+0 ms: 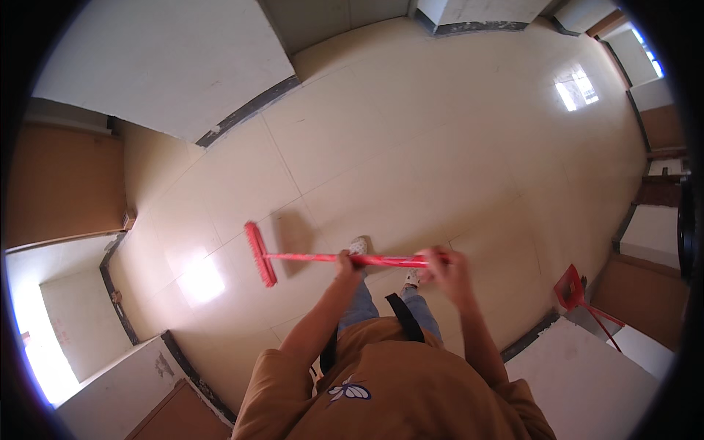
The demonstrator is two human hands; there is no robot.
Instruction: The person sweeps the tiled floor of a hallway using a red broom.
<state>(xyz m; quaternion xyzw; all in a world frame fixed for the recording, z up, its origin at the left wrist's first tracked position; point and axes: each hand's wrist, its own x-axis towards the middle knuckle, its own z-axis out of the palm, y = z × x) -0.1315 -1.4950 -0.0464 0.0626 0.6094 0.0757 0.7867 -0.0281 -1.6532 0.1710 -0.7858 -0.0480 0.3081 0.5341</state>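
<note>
A red floor brush [259, 254] with a long red pole [390, 260] lies crosswise in front of my body, its bristled head to the left. A shadow falls on the floor apart from the head, so the brush appears raised. My left hand [347, 265] grips the middle of the pole, where the thin patterned part meets the thicker red part. Near the pole's right end is my right hand [448, 270], blurred, with its fingers curled around it. Below the pole, my patterned shoes [358, 245] stand on the pale tiled floor [418, 154].
A red long-handled dustpan [570, 289] stands at the right by a brown door [641, 297]. White walls with dark skirting [256, 107] jut in at upper left and lower right. Another brown door [66, 181] is at far left. Bright window reflections [202, 278] lie on the floor.
</note>
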